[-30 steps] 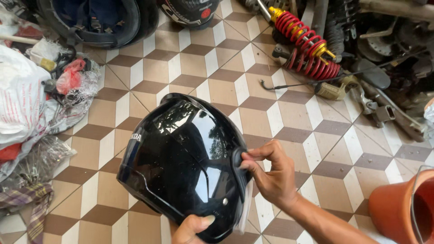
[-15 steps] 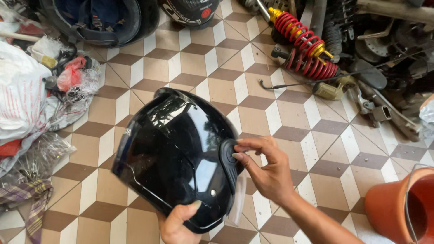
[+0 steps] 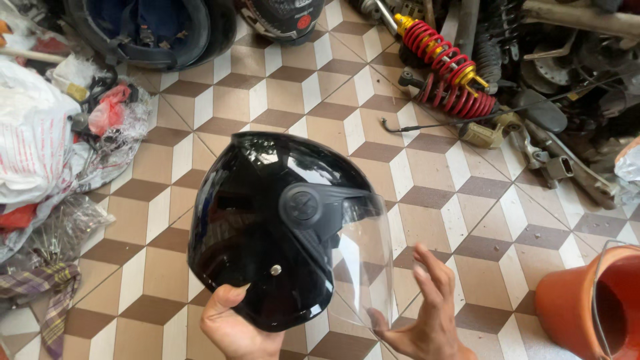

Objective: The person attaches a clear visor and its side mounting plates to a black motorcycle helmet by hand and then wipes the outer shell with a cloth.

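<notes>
Glossy black open-face helmet [image 3: 267,227] with clear plastic visor [image 3: 363,267], raised over brown-and-cream tiled floor [image 3: 467,220]. Left hand [image 3: 237,327] clamped on lower rim, thumb up the shell. Right hand [image 3: 427,313] spread wide, holding nothing, just beside visor edge. White plastic bags [image 3: 33,147] left, orange bucket [image 3: 587,307] right; bare tiles between.

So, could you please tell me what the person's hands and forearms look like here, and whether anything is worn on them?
Both the left hand and the right hand are bare: no gloves, rings or watch show. The visible wrists carry no sleeve. Fingernails are short. The forearms are cut off by the bottom edge.
</notes>
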